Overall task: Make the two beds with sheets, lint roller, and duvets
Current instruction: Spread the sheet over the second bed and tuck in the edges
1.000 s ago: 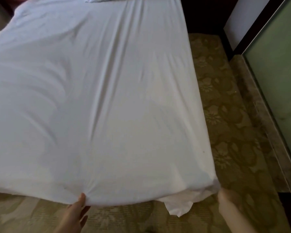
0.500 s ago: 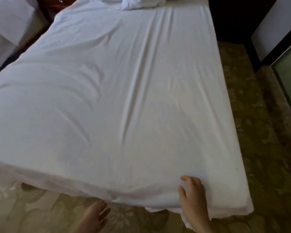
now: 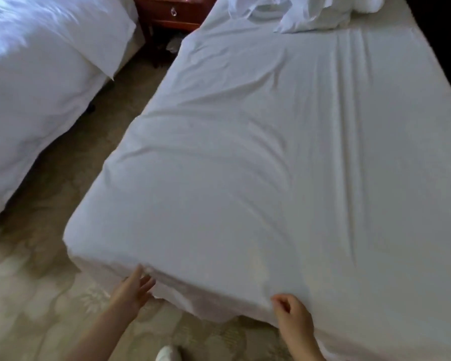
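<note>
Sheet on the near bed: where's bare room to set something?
Free: the sheet from the left hand and right hand at the foot up to crumpled linen at the head; also the carpet aisle beside the other bed. Crowded: head end.

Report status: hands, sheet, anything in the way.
Left hand open, fingers touching foot edge of the sheet. Right hand curled on that edge. Sheet spread, creased, foot corner hanging untucked. Crumpled linen heaped at the head end.
</note>
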{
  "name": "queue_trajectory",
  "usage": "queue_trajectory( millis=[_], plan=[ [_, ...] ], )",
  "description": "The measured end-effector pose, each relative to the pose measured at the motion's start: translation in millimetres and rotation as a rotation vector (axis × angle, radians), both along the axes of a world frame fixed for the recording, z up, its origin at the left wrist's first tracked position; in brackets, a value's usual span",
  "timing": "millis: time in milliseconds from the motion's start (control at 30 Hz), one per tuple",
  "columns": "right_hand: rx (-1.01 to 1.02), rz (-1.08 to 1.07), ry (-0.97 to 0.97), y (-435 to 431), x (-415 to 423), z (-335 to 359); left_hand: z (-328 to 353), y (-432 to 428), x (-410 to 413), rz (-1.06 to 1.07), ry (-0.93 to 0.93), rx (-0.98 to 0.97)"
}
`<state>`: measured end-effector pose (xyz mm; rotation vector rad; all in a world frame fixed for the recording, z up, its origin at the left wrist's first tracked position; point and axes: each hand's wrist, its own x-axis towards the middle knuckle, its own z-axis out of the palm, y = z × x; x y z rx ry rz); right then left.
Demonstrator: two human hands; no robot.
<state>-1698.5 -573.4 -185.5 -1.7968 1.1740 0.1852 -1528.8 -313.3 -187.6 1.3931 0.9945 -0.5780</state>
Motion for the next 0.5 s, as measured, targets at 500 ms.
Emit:
queue_trajectory(
  millis=[500],
  plan=[
    [0.668,-1.052,-0.124,162.9,112.3,-2.1,-12.6,102.7,88.2,0.027,-0.068,0.183]
  ],
)
